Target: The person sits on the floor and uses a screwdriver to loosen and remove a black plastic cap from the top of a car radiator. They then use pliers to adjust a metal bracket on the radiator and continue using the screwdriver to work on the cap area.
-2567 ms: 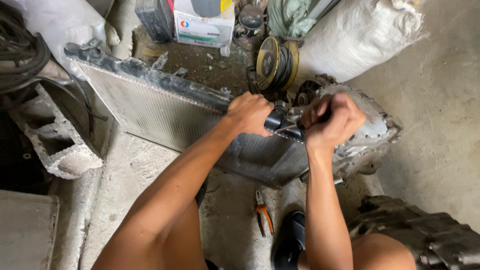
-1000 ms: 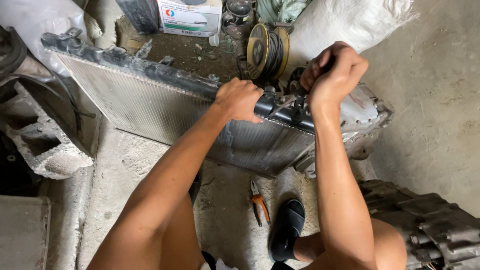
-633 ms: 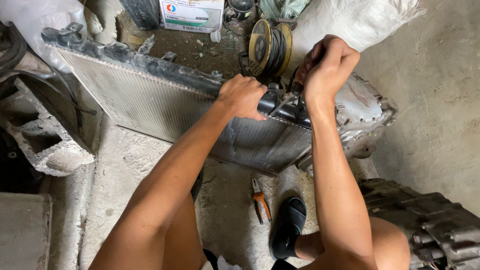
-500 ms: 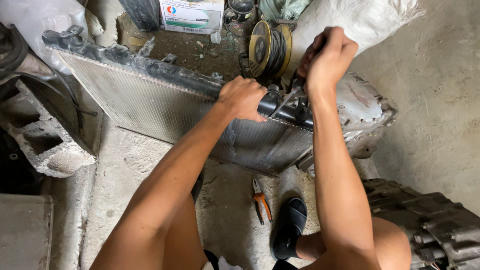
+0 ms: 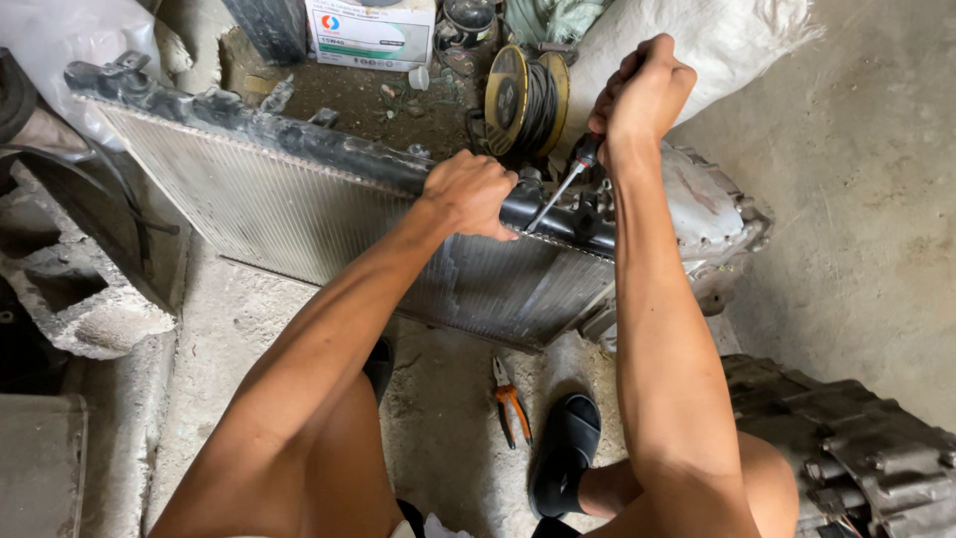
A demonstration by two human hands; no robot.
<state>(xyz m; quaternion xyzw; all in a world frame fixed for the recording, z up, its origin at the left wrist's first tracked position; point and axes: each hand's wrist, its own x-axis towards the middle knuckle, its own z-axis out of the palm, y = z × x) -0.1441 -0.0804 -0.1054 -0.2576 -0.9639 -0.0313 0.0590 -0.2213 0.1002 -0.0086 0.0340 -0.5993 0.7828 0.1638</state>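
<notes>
- Grey concrete floor (image 5: 856,199) lies under a car radiator (image 5: 299,214) that stands on edge, tilted, its black top tank (image 5: 299,149) running from upper left down toward the right.
- Behind it stand a white cardboard box (image 5: 370,32), a yellow cable reel (image 5: 523,100) and a white sack (image 5: 717,40); none of them blocks my reach.
- At the left sits one hollow concrete block (image 5: 90,299); at the lower right, one greasy metal engine part (image 5: 846,438).
- One pair of orange-handled pliers (image 5: 511,403) lies on the floor just beside my black sandal (image 5: 566,453), well apart from both hands.
- My left hand (image 5: 468,194) reaches forward with the arm nearly straight, fingers curled and clamped over the top tank.
- My right hand (image 5: 642,95) is raised above the tank, wrist bent, closed in a fist around the handle of one screwdriver (image 5: 563,189).
- Its shaft slants down and left, the tip meeting the tank just right of my left hand; I cannot tell exactly what the tip touches.
- Two hands at work, one tool in hand, one tool on the floor.
</notes>
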